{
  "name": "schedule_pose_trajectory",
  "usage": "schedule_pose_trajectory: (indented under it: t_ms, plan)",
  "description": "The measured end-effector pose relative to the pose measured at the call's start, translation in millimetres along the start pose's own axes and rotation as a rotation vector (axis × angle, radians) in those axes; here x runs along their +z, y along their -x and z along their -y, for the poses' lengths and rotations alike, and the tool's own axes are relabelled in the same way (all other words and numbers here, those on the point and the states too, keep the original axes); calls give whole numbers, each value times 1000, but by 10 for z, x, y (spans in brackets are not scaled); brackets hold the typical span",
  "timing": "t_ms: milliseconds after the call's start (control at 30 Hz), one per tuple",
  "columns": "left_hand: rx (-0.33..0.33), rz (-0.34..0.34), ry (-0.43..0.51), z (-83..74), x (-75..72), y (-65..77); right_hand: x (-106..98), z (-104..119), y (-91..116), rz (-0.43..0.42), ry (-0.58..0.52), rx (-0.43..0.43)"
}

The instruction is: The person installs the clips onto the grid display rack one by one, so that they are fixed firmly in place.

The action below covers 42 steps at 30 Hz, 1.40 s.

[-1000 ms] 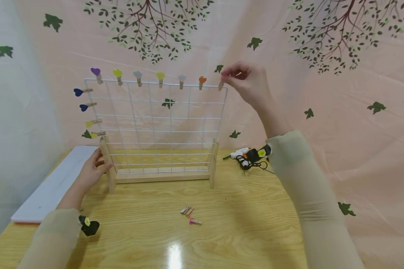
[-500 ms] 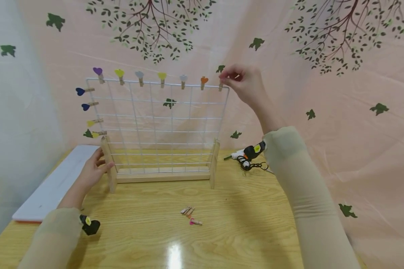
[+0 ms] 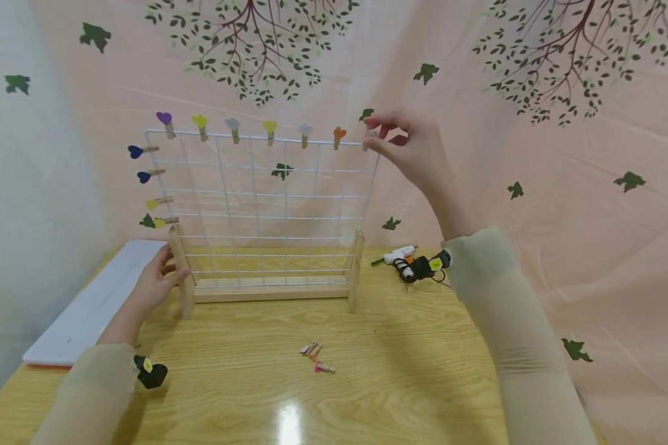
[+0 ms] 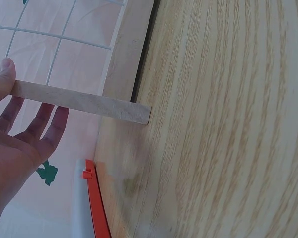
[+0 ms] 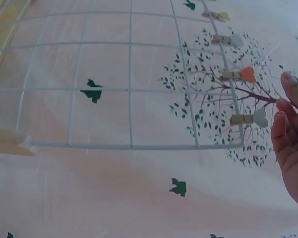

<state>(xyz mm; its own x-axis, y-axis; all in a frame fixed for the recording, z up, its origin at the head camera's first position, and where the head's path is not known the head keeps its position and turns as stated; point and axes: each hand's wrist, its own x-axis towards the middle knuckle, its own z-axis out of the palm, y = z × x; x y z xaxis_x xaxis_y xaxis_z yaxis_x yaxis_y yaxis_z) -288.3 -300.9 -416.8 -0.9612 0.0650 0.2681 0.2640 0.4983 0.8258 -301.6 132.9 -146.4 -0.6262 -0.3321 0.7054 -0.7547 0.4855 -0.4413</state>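
Observation:
A white wire grid (image 3: 284,196) stands in a wooden stand (image 3: 269,292), with heart-topped clothespins along its top and left edges. My left hand (image 3: 154,285) grips the stand's left leg; in the left wrist view its thumb lies on one side of that wooden leg (image 4: 84,100), the fingers on the other. At the grid's top right corner, my right hand (image 3: 409,142) has its thumb and fingers spread around a clothespin. The right wrist view shows this clothespin (image 5: 242,119), with a pale heart, clipped on the wire, and the fingertips apart from it.
Several loose clothespins (image 3: 313,351) lie on the wooden table (image 3: 245,383) in front of the stand. A glue gun (image 3: 398,255) with a black cord rests at the back right. A white board (image 3: 83,315) lies at the left. A printed cloth (image 3: 467,80) hangs behind.
My right thumb and fingers have parted from the clothespin at the corner. The left hand stays on the stand's leg. The head view has shifted slightly.

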Motion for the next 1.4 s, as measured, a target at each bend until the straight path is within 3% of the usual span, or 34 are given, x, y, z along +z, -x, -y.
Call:
schedule_pose_trajectory:
  t_ms: [133, 333, 567, 800, 1133, 1400]
  plan:
    - [-1, 3, 5, -2, 4, 2, 119, 13, 220, 86, -65, -44]
    - [4, 3, 1, 9, 1, 3, 446, -66, 639, 298, -97, -6]
    - [-1, 3, 3, 10, -3, 3, 1170, -626, 1280, 513, -110, -30]
    - [2, -2, 9, 9, 3, -3, 1703, -871, 1824, 732, -150, -70]
    - [2, -9, 11, -10, 28, 2, 2046, -1043, 2054, 995, -175, -139]
    - [-17, -6, 17, -32, 9, 12, 2129, -1087, 2061, 1080, -215, -141]
